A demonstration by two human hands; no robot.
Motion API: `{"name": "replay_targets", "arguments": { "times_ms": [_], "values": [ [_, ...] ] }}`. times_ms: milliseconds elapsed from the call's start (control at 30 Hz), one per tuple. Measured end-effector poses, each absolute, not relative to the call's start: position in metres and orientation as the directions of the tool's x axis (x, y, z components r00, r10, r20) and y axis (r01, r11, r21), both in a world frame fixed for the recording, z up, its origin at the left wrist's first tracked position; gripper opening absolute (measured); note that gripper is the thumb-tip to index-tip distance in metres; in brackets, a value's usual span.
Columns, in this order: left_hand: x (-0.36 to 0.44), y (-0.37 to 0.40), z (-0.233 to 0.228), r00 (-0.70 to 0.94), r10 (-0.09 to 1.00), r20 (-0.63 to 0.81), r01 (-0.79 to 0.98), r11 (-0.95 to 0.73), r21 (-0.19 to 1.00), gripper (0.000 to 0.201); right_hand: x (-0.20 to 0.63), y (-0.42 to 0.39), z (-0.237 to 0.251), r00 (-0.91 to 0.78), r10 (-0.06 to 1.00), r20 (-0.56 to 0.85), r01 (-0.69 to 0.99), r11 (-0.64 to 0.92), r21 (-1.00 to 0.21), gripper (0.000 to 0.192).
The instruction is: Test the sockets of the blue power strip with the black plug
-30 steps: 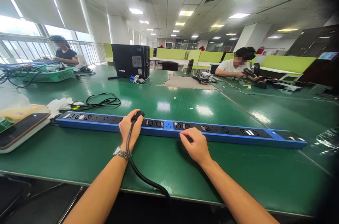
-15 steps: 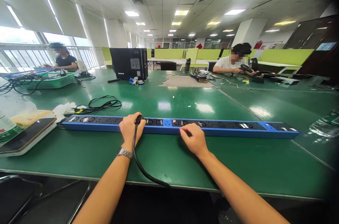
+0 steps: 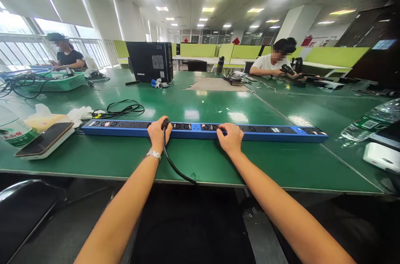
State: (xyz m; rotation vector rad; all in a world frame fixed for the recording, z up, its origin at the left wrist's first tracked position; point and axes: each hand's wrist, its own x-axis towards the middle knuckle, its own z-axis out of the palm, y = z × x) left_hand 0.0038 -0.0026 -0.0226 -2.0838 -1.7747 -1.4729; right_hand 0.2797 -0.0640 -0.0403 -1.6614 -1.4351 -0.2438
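A long blue power strip (image 3: 271,133) with black sockets lies across the green table (image 3: 193,160) in front of me. My left hand (image 3: 158,133) grips a black plug (image 3: 165,123) seated on the strip; its black cable (image 3: 175,166) runs back over the table edge. My right hand (image 3: 230,139) rests on the strip's near edge, a little right of centre, fingers curled over the sockets.
A phone on a white box (image 3: 43,144), a bottle (image 3: 14,130) and tissues lie at left. A coiled black cable (image 3: 121,110) lies behind the strip. A plastic bottle (image 3: 371,122) and white adapter (image 3: 381,156) lie at right. Two people sit at the far side, near a black computer case (image 3: 150,62).
The view has pulled back and tilted down, so the strip appears farther away. Both hands stay on the strip; my right hand has slid slightly up onto its sockets.
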Motion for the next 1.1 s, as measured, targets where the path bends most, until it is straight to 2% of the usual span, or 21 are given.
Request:
{"name": "replay_targets", "arguments": {
  "times_ms": [133, 300, 700, 933, 1100],
  "values": [
    [0.002, -0.002, -0.027, -0.095, 0.756, 0.647, 0.786, -0.342, 0.515, 0.033, 0.286, -0.059, -0.043, 0.399, 0.688, 0.606, 0.860, -0.052, -0.507, 0.024],
    [0.001, -0.002, -0.028, -0.082, 0.757, 0.648, 0.784, -0.352, 0.511, 0.034, 0.290, -0.054, -0.045, 0.428, 0.690, 0.584, 0.854, -0.096, -0.512, 0.026],
    [-0.001, -0.002, -0.026, -0.151, 0.740, 0.656, 0.777, -0.321, 0.541, 0.029, 0.289, -0.052, -0.045, 0.460, 0.660, 0.594, 0.830, -0.082, -0.552, 0.023],
    [-0.007, -0.001, -0.031, -0.332, 0.690, 0.643, 0.755, -0.214, 0.620, 0.025, 0.288, -0.050, -0.044, 0.480, 0.630, 0.611, 0.817, -0.068, -0.572, 0.021],
    [-0.004, -0.002, -0.031, -0.261, 0.719, 0.644, 0.764, -0.254, 0.593, 0.022, 0.288, -0.050, -0.044, 0.485, 0.626, 0.610, 0.814, -0.069, -0.577, 0.020]
  ]
}}
